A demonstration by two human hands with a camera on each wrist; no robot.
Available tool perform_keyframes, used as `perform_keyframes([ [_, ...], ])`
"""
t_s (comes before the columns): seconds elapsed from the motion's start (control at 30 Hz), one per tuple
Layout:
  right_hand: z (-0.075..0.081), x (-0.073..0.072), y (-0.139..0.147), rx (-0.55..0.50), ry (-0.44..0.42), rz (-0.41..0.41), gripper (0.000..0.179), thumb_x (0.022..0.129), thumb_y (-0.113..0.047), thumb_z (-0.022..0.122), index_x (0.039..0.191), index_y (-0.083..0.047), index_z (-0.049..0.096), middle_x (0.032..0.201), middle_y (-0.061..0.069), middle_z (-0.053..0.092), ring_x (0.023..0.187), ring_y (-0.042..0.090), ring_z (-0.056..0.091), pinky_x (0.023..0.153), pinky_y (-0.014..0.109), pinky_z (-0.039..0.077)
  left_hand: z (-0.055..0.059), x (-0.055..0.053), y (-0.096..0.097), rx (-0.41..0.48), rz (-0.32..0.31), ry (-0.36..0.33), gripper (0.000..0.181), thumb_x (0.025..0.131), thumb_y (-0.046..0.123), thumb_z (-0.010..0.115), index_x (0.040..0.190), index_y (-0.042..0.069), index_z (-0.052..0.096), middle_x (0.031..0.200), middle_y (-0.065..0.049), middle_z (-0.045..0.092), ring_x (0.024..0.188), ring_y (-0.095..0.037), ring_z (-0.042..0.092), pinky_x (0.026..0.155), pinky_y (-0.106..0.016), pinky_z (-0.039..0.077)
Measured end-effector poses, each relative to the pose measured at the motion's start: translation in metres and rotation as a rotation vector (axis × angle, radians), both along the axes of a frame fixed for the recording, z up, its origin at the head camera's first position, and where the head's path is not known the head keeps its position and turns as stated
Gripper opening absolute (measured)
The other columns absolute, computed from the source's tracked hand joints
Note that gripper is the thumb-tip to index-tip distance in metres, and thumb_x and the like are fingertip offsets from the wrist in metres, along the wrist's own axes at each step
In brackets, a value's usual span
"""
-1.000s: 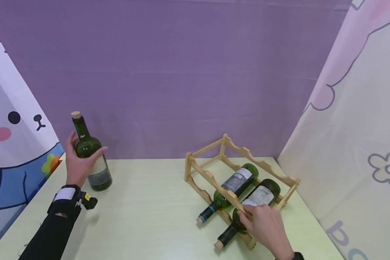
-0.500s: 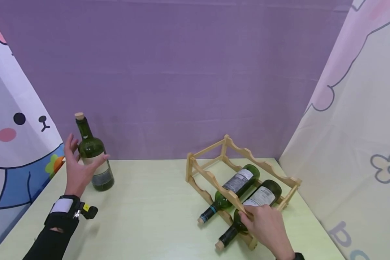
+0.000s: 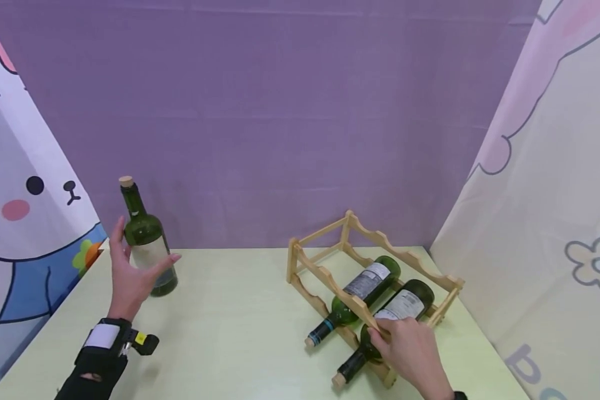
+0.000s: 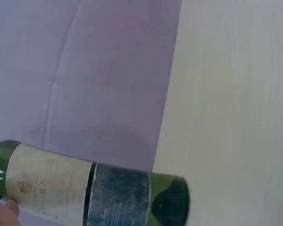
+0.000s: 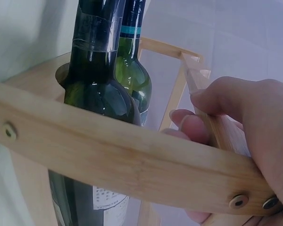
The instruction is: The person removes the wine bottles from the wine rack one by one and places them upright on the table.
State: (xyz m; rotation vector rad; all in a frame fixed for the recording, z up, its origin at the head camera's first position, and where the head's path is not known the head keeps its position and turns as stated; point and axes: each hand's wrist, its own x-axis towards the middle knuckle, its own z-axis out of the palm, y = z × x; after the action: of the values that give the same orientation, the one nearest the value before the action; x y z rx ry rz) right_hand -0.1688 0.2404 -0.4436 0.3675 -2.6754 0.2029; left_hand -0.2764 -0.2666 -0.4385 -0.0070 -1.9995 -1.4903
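Note:
A corked green wine bottle point(image 3: 149, 253) stands upright on the table at the left. My left hand point(image 3: 135, 286) is beside it, thumb and fingers spread apart around its near side. The left wrist view shows this bottle's pale and dark labels, with a fingertip by its shoulder. On the right, a slatted wooden wine rack point(image 3: 325, 276) holds two corked bottles lying down, one with a blue neck band point(image 3: 345, 309) and one with a black neck point(image 3: 362, 355). My right hand point(image 3: 412, 353) grips the rack's upper rail near its front corner; the right wrist view shows thumb and fingers curled round the wood.
The pale table point(image 3: 230, 322) stretches between the upright bottle and the rack. A purple cloth point(image 3: 260, 122) hangs behind it. Printed cloths stand at the left and right sides. The lying bottles' necks stick out past the rack's front.
My left hand has spread and slid lower on the upright bottle, its thumb now farther right. The bottle stays standing. My right hand keeps its grip on the rack; the view has shifted slightly.

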Motion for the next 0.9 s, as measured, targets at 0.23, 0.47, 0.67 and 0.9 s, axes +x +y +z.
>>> perform_keyframes([
  [0.23,0.0,0.0,0.001,0.0,0.008,-0.005,0.013,0.08,-0.032,0.077,0.073,-0.023,0.072,0.048,-0.017,0.036,0.043,0.006,0.034,0.039,0.024,0.028,-0.008,0.009,0.014,-0.041,0.002,0.025,0.117,0.072,0.009,0.085,0.16,0.032,0.011,0.163,0.012,0.006,0.148,-0.02,0.011,0.117,-0.054,0.01],
  [0.47,-0.001,0.0,0.001,-0.001,0.021,0.0,0.012,0.079,-0.032,0.077,0.075,-0.022,0.073,0.047,-0.018,0.035,0.043,0.005,0.033,0.038,0.024,0.027,-0.013,0.018,0.027,-0.049,-0.018,0.051,0.116,0.071,0.007,0.085,0.16,0.03,0.014,0.162,0.012,0.009,0.148,-0.016,0.012,0.118,-0.048,0.012],
  [0.67,0.0,0.0,0.001,-0.006,0.012,-0.009,0.012,0.079,-0.032,0.077,0.074,-0.022,0.073,0.047,-0.017,0.036,0.042,0.006,0.033,0.038,0.024,0.026,-0.014,0.024,0.039,-0.05,-0.074,0.042,0.114,0.073,0.005,0.084,0.161,0.028,0.015,0.163,0.01,0.011,0.148,-0.024,0.014,0.117,-0.052,0.016],
  [0.9,0.0,0.001,0.001,-0.001,0.017,-0.007,0.012,0.079,-0.032,0.077,0.075,-0.021,0.074,0.047,-0.017,0.035,0.042,0.005,0.033,0.038,0.024,0.026,-0.014,0.029,0.054,-0.068,-0.188,0.001,0.11,0.077,0.005,0.081,0.161,0.025,0.013,0.163,0.006,0.014,0.147,-0.014,0.013,0.117,-0.05,0.019],
])
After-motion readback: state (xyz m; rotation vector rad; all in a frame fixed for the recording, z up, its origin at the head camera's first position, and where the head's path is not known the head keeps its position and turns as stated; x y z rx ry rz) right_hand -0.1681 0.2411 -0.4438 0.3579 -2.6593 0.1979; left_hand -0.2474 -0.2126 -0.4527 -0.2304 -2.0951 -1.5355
